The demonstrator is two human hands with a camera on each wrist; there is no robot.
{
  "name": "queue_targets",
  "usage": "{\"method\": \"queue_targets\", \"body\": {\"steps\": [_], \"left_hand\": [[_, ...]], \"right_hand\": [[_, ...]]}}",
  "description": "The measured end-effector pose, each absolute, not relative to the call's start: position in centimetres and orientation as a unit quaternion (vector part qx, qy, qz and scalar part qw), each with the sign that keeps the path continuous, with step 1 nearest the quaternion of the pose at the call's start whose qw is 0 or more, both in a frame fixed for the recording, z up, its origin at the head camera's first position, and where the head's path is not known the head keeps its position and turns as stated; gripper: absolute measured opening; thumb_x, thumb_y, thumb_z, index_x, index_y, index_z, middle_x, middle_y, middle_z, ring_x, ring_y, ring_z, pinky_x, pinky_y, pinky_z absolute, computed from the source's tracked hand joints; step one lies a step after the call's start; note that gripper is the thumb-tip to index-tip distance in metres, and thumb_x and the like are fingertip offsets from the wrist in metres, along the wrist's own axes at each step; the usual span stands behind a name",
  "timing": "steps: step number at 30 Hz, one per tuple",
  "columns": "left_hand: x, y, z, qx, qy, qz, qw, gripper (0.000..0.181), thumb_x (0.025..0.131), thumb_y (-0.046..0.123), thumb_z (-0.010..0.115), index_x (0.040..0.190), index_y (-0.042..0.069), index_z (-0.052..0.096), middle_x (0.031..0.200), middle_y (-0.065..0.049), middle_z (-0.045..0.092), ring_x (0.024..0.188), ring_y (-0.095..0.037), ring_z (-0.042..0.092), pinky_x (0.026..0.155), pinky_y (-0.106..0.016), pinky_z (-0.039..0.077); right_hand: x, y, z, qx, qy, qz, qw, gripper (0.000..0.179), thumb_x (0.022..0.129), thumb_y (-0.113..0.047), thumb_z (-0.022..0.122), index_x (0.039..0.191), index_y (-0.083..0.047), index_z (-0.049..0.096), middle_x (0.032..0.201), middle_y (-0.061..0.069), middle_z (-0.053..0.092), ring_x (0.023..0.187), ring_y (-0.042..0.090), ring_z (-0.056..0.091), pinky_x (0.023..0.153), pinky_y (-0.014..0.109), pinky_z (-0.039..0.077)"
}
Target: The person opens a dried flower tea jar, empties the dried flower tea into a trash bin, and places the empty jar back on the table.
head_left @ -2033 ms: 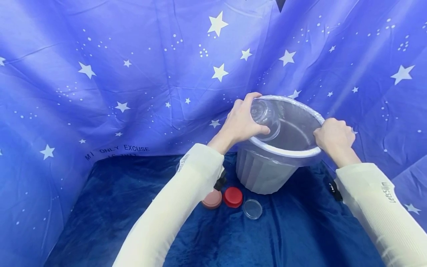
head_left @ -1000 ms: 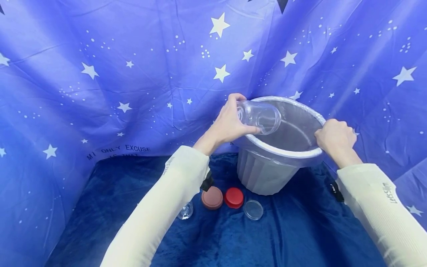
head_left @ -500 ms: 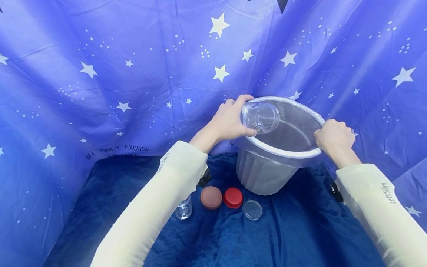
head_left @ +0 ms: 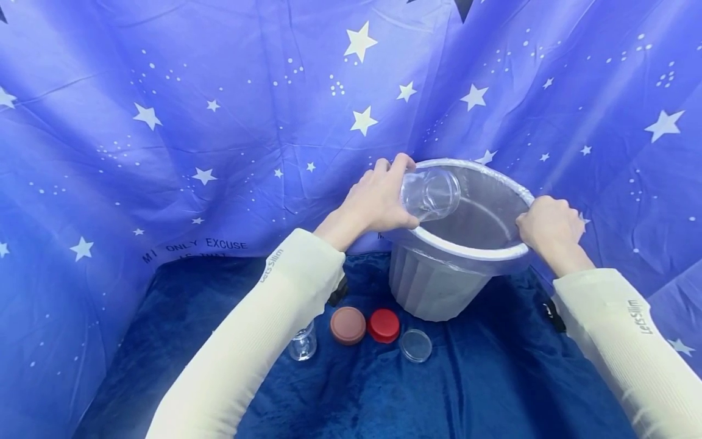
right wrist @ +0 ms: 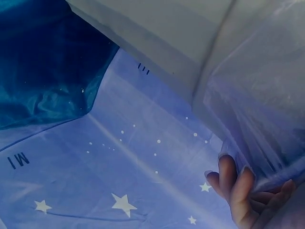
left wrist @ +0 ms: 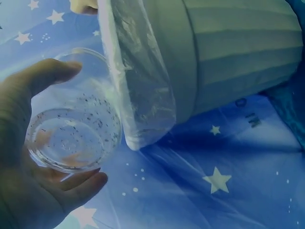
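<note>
My left hand point(head_left: 378, 198) grips a clear plastic jar point(head_left: 430, 194) by its base end, thumb on the near side and fingers over the far side. The jar lies tilted on its side across the left rim of a grey trash bin point(head_left: 444, 283), mouth towards the inside. In the left wrist view small dark specks cling inside the jar point(left wrist: 93, 112). My right hand point(head_left: 551, 228) grips the bin's right rim. A clear plastic liner point(right wrist: 267, 95) is folded over that rim, with the fingers point(right wrist: 243, 183) curled at it in the right wrist view. The bin leans to one side.
On the dark blue cloth point(head_left: 482, 378) lie a pinkish-brown lid point(head_left: 348, 325), a red lid point(head_left: 384, 325) and a clear round lid point(head_left: 415, 346). A second clear jar point(head_left: 303, 344) stands partly behind the left sleeve. A star-printed blue curtain point(head_left: 274, 122) hangs close behind the bin.
Two seconds ago the jar was further inside the bin; my left hand has since drawn it back left and changed its tilt slightly. The right hand keeps its hold on the rim.
</note>
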State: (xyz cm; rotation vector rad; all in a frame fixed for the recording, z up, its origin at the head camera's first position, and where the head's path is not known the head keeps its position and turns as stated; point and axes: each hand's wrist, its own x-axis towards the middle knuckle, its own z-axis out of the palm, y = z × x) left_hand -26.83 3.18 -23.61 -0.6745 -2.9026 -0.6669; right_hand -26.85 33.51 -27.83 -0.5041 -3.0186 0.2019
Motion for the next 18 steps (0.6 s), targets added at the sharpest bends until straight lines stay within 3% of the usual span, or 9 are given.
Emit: {"method": "queue_targets", "body": {"steps": [7,13,18], "left_hand": [[-26.96,3.04,-23.47,-0.215,-0.960,-0.176,0.042,0.092,0.070,0.047,0.082,0.146,0.029,0.035,0.128,-0.008,0.049,0.105,-0.027,0.058,0.086,-0.042,0.052],[-26.91,3.14,-23.21,-0.213,-0.967,-0.127,0.063,0.086,0.069,0.052,0.081,0.139,0.023,0.040,0.122,-0.006,0.055,0.108,-0.027,0.058,0.095,-0.040,0.046],[-26.89,3.33,-23.25,-0.217,-0.967,-0.118,0.064,0.088,0.069,0.054,0.081,0.138,0.021,0.039,0.125,-0.005,0.053,0.112,-0.027,0.055,0.094,-0.040,0.048]], "right_hand": [[-26.94,33.60,-27.85,-0.162,-0.984,0.064,0.034,0.051,0.089,-0.025,0.045,0.109,0.021,0.054,0.113,0.048,0.051,0.103,0.064,0.050,0.075,0.063,0.045],[-27.00,33.50,-27.82,-0.165,-0.984,0.068,0.030,0.050,0.089,-0.025,0.044,0.108,0.020,0.055,0.112,0.048,0.051,0.102,0.064,0.051,0.073,0.062,0.046],[-26.96,33.51,-27.81,-0.163,-0.984,0.065,0.030,0.051,0.090,-0.026,0.045,0.108,0.020,0.055,0.111,0.048,0.052,0.101,0.064,0.052,0.071,0.061,0.047]]}}
